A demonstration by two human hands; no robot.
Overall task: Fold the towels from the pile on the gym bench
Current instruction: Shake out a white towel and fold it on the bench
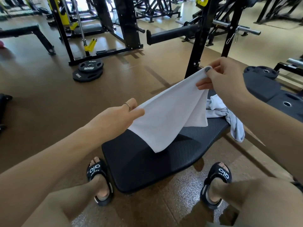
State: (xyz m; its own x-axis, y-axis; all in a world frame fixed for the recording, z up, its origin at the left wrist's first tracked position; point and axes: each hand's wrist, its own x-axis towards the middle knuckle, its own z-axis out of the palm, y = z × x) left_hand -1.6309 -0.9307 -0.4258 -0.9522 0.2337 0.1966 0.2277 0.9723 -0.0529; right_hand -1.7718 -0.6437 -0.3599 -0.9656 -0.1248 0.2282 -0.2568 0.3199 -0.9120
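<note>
A white towel is held in the air above the gym bench. Its near-left corner is pinched by the left hand, its far-right corner by the right hand. The remaining pile is seen on the bench's far right.

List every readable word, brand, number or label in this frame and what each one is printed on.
"alo": white logo on the strap of the left black slide sandal.
"alo": same logo on the right black slide sandal.
"10KG": upper black weight plate on the floor, seen upside down.
"15KG": lower black weight plate beneath it.
Brand lettering on the upper plate: too small to read.
White towel: no text visible.
</note>
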